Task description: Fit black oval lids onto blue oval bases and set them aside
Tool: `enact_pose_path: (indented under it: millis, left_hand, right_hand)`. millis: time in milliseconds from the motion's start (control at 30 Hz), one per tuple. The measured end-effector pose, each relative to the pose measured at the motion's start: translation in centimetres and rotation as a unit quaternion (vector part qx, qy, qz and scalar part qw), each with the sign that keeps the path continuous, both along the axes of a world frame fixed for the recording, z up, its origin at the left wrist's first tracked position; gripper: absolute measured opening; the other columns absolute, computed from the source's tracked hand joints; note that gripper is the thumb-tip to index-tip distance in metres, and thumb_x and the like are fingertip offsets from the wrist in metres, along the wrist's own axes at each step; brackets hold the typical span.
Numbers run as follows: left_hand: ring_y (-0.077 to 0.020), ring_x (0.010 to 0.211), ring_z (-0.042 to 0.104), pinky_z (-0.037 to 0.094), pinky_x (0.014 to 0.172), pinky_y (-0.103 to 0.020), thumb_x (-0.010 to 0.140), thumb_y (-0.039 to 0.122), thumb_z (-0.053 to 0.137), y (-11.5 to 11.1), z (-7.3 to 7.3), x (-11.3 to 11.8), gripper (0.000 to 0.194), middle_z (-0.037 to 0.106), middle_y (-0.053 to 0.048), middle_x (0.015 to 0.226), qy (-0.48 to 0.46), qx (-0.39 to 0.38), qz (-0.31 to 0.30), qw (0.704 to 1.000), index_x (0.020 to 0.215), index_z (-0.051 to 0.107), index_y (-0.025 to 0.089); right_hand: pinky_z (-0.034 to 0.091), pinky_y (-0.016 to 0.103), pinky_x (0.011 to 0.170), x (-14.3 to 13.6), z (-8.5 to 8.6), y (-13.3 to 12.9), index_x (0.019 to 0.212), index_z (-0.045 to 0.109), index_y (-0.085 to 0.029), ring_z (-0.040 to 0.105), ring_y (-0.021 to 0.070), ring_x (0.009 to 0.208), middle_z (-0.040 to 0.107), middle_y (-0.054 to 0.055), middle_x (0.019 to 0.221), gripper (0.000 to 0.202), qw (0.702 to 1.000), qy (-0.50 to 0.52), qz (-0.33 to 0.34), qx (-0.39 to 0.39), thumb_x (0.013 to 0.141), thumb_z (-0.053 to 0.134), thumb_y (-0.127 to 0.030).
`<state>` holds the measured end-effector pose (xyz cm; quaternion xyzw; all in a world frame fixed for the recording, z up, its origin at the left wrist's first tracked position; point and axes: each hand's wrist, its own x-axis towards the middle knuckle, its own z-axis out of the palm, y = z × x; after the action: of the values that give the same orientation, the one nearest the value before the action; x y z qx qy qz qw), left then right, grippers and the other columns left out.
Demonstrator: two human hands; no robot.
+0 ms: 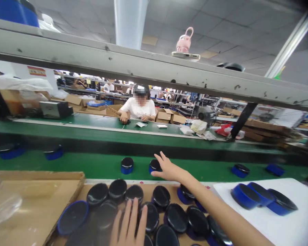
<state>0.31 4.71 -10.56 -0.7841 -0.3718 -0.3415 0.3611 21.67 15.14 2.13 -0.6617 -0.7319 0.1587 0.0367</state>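
My right hand (167, 168) reaches forward over the green conveyor belt (97, 164) and rests on a round blue case with a black lid (154, 165), fingers spread over it. A like case (127, 165) stands just to its left on the belt. My left hand (129, 223) lies flat, fingers together, on a crowd of several black-lidded blue cases (161, 196) lying on brown cardboard in front of me.
More blue cases ride the belt at far left (53, 152) and right (240, 169). Three lean in a row on a white sheet (263, 197). A cardboard box (36, 201) sits at left. A grey beam (154, 73) crosses overhead. Across the line a person (140, 107) works.
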Motion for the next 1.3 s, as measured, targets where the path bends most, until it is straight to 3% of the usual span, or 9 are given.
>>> enact_pose_path:
  millis: [100,167,367,533,633,767,1000,1133,1300]
  left_hand:
    - [-0.0271,0.098,0.073,0.043,0.087,-0.044,0.099,0.019,0.03,-0.1,0.4,0.6,0.039,0.076,-0.013,0.11,-0.036,0.007,0.018,0.999,0.117,0.064,0.018]
    - [-0.0239,0.097,0.074,0.043,0.087,-0.043,0.094,0.006,0.03,-0.2,0.5,0.9,0.042,0.077,-0.01,0.108,-0.045,0.009,0.032,0.998,0.115,0.063,0.02]
    - [-0.023,0.094,0.075,0.044,0.088,-0.042,0.086,0.0,0.036,-0.3,0.3,1.5,0.043,0.078,-0.008,0.104,-0.087,0.016,0.049,0.995,0.11,0.065,0.023]
    - [-0.0222,0.091,0.076,0.045,0.087,-0.04,0.088,0.002,0.036,-0.1,0.3,1.8,0.041,0.079,-0.007,0.102,-0.129,0.02,0.043,0.991,0.106,0.065,0.024]
    - [-0.0228,0.089,0.077,0.044,0.087,-0.04,0.091,0.003,0.034,0.1,0.1,2.1,0.04,0.079,-0.007,0.099,-0.15,0.028,0.04,0.988,0.103,0.066,0.024]
    - [-0.0225,0.087,0.077,0.045,0.088,-0.039,0.093,0.004,0.033,0.1,0.0,2.7,0.04,0.08,-0.007,0.095,-0.176,0.037,0.042,0.983,0.099,0.068,0.024]
    - [-0.0237,0.092,0.076,0.044,0.092,-0.04,0.096,0.007,0.032,-0.4,0.1,3.0,0.039,0.079,-0.007,0.099,-0.191,0.016,0.049,0.98,0.101,0.067,0.023]
    - [-0.0253,0.095,0.075,0.042,0.094,-0.041,0.096,0.008,0.03,-0.7,0.2,2.8,0.04,0.078,-0.009,0.104,-0.184,-0.006,0.046,0.982,0.105,0.066,0.022]
    - [-0.0247,0.099,0.074,0.041,0.097,-0.04,0.095,0.009,0.034,-0.8,0.1,2.3,0.037,0.078,-0.007,0.106,-0.154,-0.013,0.047,0.987,0.108,0.066,0.023]
  right_hand:
    - [0.044,0.057,0.105,-2.3,-0.9,3.8,0.14,0.046,-0.021,0.05,0.0319,0.128,0.045,0.012,0.146,0.054,0.999,-0.031,-0.002,-0.022,0.092,0.066,-0.032]
    - [0.047,0.054,0.101,-3.5,-1.0,5.3,0.137,0.049,-0.02,0.055,0.0291,0.122,0.051,0.011,0.139,0.047,0.999,-0.04,0.016,-0.026,0.093,0.065,-0.031]
    - [0.048,0.054,0.1,-8.3,-1.6,6.6,0.142,0.043,-0.021,0.054,0.0303,0.123,0.048,0.012,0.142,0.056,0.993,-0.019,0.116,-0.015,0.093,0.065,-0.038]
    - [0.042,0.058,0.105,-11.0,-3.5,6.4,0.139,0.047,-0.02,0.052,0.0313,0.125,0.051,0.012,0.139,0.053,0.991,-0.039,0.117,0.045,0.093,0.063,-0.042]
    - [0.048,0.052,0.099,-9.9,-3.7,6.2,0.133,0.052,-0.018,0.059,0.0272,0.115,0.059,0.011,0.128,0.047,0.989,-0.019,0.127,0.075,0.094,0.062,-0.043]
    - [0.052,0.047,0.093,-6.2,-2.5,4.8,0.13,0.054,-0.017,0.063,0.0242,0.107,0.063,0.01,0.121,0.048,0.988,0.002,0.127,0.088,0.094,0.061,-0.047]
    - [0.046,0.051,0.101,0.2,-1.6,0.4,0.13,0.055,-0.018,0.059,0.0275,0.116,0.06,0.011,0.13,0.057,0.986,-0.002,0.151,0.074,0.086,0.07,-0.05]
    - [0.045,0.052,0.103,1.2,-2.1,-1.1,0.132,0.053,-0.019,0.058,0.0278,0.118,0.059,0.011,0.131,0.059,0.987,0.027,0.145,0.056,0.085,0.071,-0.05]
    - [0.048,0.049,0.097,1.0,-2.2,-1.1,0.127,0.056,-0.018,0.061,0.0251,0.109,0.063,0.009,0.122,0.049,0.984,0.079,0.16,0.022,0.088,0.068,-0.046]
